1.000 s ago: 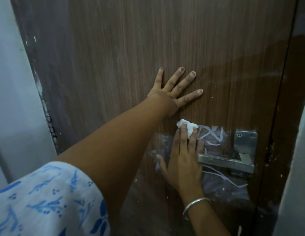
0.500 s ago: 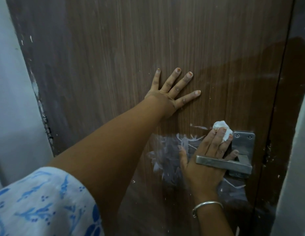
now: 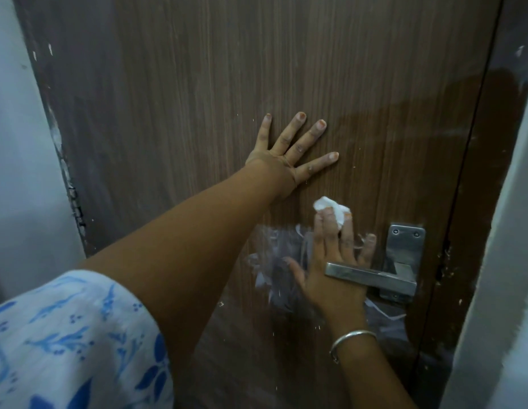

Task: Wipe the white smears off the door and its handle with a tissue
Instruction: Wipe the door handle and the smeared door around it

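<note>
Left hand (image 3: 282, 156): fingers spreading flat against the door (image 3: 197, 98).
Right hand (image 3: 330, 261): straight fingers, close together, pressing the tissue (image 3: 330, 209) on the door, up-left of the handle (image 3: 372, 276).
Smears (image 3: 274, 261): showing left of the handle.

A person's left hand (image 3: 289, 152) is pressing flat, fingers spread, on a brown wood-grain door (image 3: 197, 113). Lower down, the right hand (image 3: 330, 261) is reaching behind the steel lever handle (image 3: 372, 276) and pushing a crumpled white tissue (image 3: 330, 209) against the door with straight fingers. White smears (image 3: 268, 258), seemingly streaked, are showing just left of that hand.
</note>
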`<state>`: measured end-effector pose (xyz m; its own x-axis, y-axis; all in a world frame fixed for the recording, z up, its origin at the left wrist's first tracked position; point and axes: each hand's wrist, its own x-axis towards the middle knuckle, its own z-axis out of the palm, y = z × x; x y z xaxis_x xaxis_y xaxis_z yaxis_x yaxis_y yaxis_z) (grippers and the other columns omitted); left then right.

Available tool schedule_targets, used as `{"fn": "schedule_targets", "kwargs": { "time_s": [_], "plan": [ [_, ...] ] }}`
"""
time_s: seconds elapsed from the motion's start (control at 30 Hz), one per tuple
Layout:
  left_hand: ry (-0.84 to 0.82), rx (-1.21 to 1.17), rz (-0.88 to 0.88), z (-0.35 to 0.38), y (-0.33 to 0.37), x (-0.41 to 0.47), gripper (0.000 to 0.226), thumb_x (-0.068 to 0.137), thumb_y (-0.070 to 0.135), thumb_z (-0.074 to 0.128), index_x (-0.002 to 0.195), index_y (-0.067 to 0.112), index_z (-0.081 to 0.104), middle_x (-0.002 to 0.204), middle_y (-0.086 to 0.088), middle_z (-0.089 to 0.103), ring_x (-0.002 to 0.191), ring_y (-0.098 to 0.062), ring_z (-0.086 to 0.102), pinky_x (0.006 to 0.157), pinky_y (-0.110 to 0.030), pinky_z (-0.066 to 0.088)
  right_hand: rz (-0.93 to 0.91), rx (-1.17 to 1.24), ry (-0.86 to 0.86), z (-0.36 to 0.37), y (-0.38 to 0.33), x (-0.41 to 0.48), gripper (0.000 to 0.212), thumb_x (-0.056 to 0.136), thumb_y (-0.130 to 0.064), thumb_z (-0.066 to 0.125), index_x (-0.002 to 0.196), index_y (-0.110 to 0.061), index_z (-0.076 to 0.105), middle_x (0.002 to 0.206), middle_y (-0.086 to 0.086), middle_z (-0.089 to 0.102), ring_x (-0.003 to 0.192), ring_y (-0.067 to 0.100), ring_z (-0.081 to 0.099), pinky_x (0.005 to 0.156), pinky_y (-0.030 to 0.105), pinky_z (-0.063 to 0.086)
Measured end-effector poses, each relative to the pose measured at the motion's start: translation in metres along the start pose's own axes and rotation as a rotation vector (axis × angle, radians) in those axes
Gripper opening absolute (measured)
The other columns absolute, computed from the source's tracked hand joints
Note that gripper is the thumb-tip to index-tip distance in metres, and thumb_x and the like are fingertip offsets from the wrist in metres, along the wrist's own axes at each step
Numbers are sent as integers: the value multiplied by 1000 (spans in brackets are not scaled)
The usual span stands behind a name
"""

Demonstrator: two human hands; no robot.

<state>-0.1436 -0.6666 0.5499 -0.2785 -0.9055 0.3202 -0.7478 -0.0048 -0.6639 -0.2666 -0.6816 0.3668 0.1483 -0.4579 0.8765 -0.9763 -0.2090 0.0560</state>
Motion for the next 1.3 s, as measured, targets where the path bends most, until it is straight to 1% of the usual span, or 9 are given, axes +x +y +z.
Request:
{"fn": "schedule_targets", "kwargs": {
  "time_s": [0.1,0.2,0.27,0.4,0.57,0.67,0.9,1.13,1.3],
  "plan": [
    [7,0,-11,2,0,1,112,87,28,58,114,41,-50,136,-7,-52,127,-39,-43,100,-72,-16,215,12,48,1,4,-6,91,84,-64,32,148,-6,3,156,15,1,141,37,3,112,53,0],
    [2,-3,-5,3,1,2,113,86,28,60,121,42,-46,136,-7,-52,127,-39,-44,99,-72,-17,307,-18,14,0,-5,-1,95,83,-67,26,147,0,5,154,22,4,139,42,4,110,57,-4],
    [8,-2,-1,4,1,2,115,84,26,62,123,42,-45,136,-7,-52,127,-39,-43,100,-72,-17,257,-7,6,0,-11,1,97,81,-68,27,147,0,5,154,22,4,139,44,2,109,58,-5],
    [20,-33,0,4,-1,1,119,84,24,64,116,43,-49,135,-7,-53,126,-39,-44,100,-72,-16,-39,-1,-40,5,-11,-11,92,83,-68,30,148,-8,7,157,12,5,142,35,1,110,59,-5],
    [24,-48,-9,6,0,0,123,82,21,66,114,43,-51,134,-8,-53,126,-40,-44,100,-73,-13,240,50,11,3,5,-31,90,83,-63,31,148,-6,5,152,18,13,137,39,15,110,54,11],
    [13,-55,-6,5,0,1,122,81,22,67,120,44,-47,134,-8,-54,126,-39,-45,100,-73,-15,304,80,-11,1,-5,-27,95,81,-66,28,147,0,5,153,24,10,137,44,11,111,51,0],
    [21,-49,-34,5,4,1,113,86,27,62,126,42,-43,137,-9,-52,126,-40,-44,102,-72,-13,149,52,-80,2,3,-37,99,82,-70,24,146,4,7,154,25,3,141,41,-2,114,54,-1],
    [-24,-178,-103,8,30,-4,120,81,43,64,113,32,-51,131,-17,-56,121,-48,-45,101,-72,-12,113,72,-80,-5,5,-38,99,79,-64,41,145,5,13,153,26,8,141,40,0,114,52,4],
    [59,-191,-71,0,29,-14,111,80,41,64,138,29,-30,140,-19,-44,130,-51,-31,106,-68,-1,76,100,-102,-17,11,-37,108,73,-60,61,145,4,13,152,25,11,141,38,1,113,52,10]
  ]
}}
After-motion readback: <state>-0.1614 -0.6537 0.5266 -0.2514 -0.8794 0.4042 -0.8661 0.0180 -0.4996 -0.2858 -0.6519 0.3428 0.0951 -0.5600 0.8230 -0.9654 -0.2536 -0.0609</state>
